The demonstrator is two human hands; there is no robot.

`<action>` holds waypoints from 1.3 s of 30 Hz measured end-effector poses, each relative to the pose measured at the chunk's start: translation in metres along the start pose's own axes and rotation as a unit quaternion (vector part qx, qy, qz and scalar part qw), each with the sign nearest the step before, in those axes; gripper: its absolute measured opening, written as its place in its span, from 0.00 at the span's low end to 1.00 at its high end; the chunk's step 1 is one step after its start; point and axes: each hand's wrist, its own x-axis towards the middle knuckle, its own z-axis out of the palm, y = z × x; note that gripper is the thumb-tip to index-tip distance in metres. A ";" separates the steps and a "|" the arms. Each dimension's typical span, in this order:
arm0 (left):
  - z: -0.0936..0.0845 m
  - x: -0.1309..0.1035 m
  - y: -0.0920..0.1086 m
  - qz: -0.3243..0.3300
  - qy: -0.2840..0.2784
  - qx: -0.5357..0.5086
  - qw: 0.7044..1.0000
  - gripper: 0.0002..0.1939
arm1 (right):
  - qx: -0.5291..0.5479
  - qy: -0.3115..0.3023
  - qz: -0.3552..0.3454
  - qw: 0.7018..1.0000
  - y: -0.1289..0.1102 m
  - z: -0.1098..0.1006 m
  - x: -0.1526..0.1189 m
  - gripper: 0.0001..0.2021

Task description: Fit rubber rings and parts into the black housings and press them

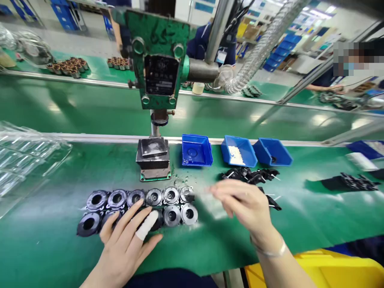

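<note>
Two rows of round black motor housings (172,216) with centre holes lie on the green table, several carrying grey inner rings. My left hand (124,244) rests over the front row with its fingers spread, touching the housings and hiding some of them; one finger has a white wrap. To the right of the rows, my right hand (247,204) hovers above the table. Its thumb and fingertips are pinched together. Whatever is between them is too blurred to make out. A small clear puddle (180,183) lies just behind the housings.
A green press (162,60) stands over its black metal block (153,160) behind the rows. Blue bins stand at the back: one with clear liquid (196,151), one with white pieces (236,155). Black parts (250,175) lie right; a clear tray (27,156) sits left, a yellow bin (336,268) front right.
</note>
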 end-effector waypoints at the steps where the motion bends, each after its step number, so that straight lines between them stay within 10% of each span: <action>1: 0.001 0.001 0.002 0.008 -0.006 -0.001 1.000 0.19 | 0.017 -0.044 -0.012 0.999 -0.009 0.002 -0.008 0.09; 5: 0.009 0.001 0.006 0.062 -0.039 -0.001 0.997 0.16 | 0.043 -0.124 -0.038 0.991 -0.019 0.022 -0.031 0.11; 19: 0.014 -0.008 0.005 0.086 -0.054 -0.021 0.995 0.14 | 0.000 -0.025 -0.037 0.999 -0.007 0.032 -0.043 0.13; 35: 0.012 -0.013 0.004 0.080 -0.078 -0.029 0.993 0.14 | 0.015 -0.156 -0.048 0.986 -0.025 0.029 -0.057 0.18; 39: 0.015 -0.016 0.003 0.086 -0.064 -0.029 0.994 0.15 | -0.021 -0.031 -0.028 0.999 -0.005 0.021 -0.038 0.11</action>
